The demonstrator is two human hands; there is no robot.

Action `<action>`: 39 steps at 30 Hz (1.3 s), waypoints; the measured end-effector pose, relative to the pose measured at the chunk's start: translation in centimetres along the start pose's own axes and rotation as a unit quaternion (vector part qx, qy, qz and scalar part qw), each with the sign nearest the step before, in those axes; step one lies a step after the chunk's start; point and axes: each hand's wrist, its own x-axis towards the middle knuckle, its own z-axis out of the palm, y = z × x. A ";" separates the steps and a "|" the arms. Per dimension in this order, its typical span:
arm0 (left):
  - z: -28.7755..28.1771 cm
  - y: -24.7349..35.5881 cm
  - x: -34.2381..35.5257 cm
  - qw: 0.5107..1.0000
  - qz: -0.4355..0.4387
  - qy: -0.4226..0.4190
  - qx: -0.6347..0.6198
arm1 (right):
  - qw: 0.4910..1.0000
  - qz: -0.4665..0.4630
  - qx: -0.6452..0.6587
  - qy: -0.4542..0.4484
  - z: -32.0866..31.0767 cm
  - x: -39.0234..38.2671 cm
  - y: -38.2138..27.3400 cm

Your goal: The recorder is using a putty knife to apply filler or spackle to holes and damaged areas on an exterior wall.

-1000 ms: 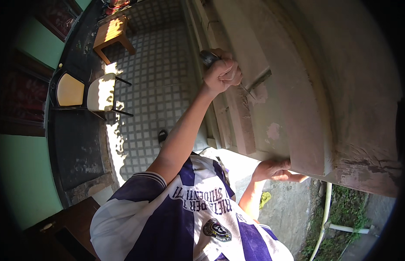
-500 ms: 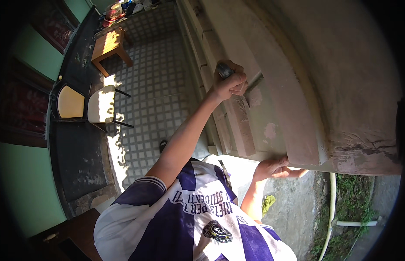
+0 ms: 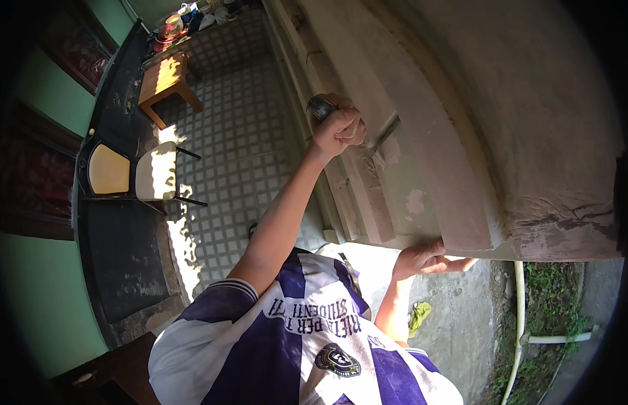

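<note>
My left hand is wrapped round a dark-handled tool, whose rounded grey-black end sticks out on the thumb side. On the other side of the fist, what looks like its thin flat blade lies against the pale, ledged wall. The rest of the handle is hidden in my fingers. Lower down, my right hand rests at the wall's end edge, fingers stretched out, with nothing seen in it. Patchy paint and worn spots mark the wall beside both hands.
At left, a chair and a wooden table stand on the tiled floor by a green wall. Several items are piled at the far end. A white pipe and greenery lie at lower right.
My left hand has moved a little to the left along the wall, with the dark-handled tool turning in its grip. My right hand stays at the wall's edge.
</note>
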 end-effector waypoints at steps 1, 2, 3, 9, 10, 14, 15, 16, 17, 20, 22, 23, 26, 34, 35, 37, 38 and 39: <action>0.2 -0.1 -0.1 1.000 0.000 0.000 0.000 | 1.000 0.000 0.001 0.000 0.0 0.0 -0.1; 0.4 -0.6 -0.2 1.000 -0.014 0.027 -0.005 | 1.000 -0.011 -0.020 -0.008 -0.1 0.0 -0.1; 0.6 -1.0 -0.4 0.998 -0.028 0.054 -0.010 | 0.999 -0.023 -0.040 -0.016 -0.2 0.0 -0.1; 0.1 -1.5 -0.9 0.999 -0.031 0.015 0.022 | 1.000 -0.020 -0.019 -0.014 -0.1 0.0 -0.2; 0.0 -1.0 -0.8 0.998 -0.023 0.041 -0.032 | 0.999 -0.020 -0.021 -0.014 -0.1 0.0 -0.1; 0.2 -0.1 0.0 1.000 -0.014 -0.006 0.000 | 1.000 -0.001 -0.015 -0.013 -0.2 -0.1 0.0; 0.0 -0.8 -0.3 1.000 -0.027 -0.001 -0.010 | 1.000 0.002 -0.013 -0.012 -0.2 -0.1 0.0; 0.4 -1.5 -0.5 1.000 -0.026 -0.001 -0.010 | 1.000 0.002 -0.012 -0.012 -0.1 -0.1 0.0; 1.0 -2.1 -0.9 0.998 -0.049 0.017 0.036 | 1.000 -0.003 -0.016 -0.012 -0.1 0.0 -0.1; 1.3 -2.1 -1.0 0.994 -0.064 0.027 0.082 | 1.000 -0.005 -0.023 -0.012 -0.2 -0.1 0.1; 1.2 -1.2 -0.7 0.998 -0.033 0.060 0.018 | 1.000 -0.002 -0.025 -0.012 -0.3 -0.2 0.2; 0.8 -0.9 -0.5 0.998 -0.009 0.061 -0.034 | 1.000 -0.002 -0.017 -0.012 -0.2 -0.2 0.1; 1.0 0.8 0.6 0.999 0.002 -0.019 0.044 | 1.000 -0.005 -0.020 -0.016 -0.2 -0.1 -0.1; 1.1 0.7 0.2 0.999 0.005 -0.006 0.035 | 0.996 -0.054 -0.069 -0.035 -0.5 0.1 0.1; 1.1 0.7 0.2 0.999 0.005 -0.002 0.049 | 0.998 -0.038 -0.047 -0.028 -0.5 0.0 0.1; 1.1 0.7 0.2 0.998 0.005 0.001 0.063 | 0.999 -0.022 -0.024 -0.021 -0.4 -0.1 0.3; 1.2 0.7 0.2 0.999 0.018 0.011 0.040 | 0.999 -0.025 -0.025 -0.019 -0.4 -0.1 0.4; 1.3 0.6 0.3 0.999 0.031 0.022 0.017 | 0.999 -0.028 -0.025 -0.017 -0.3 -0.1 0.5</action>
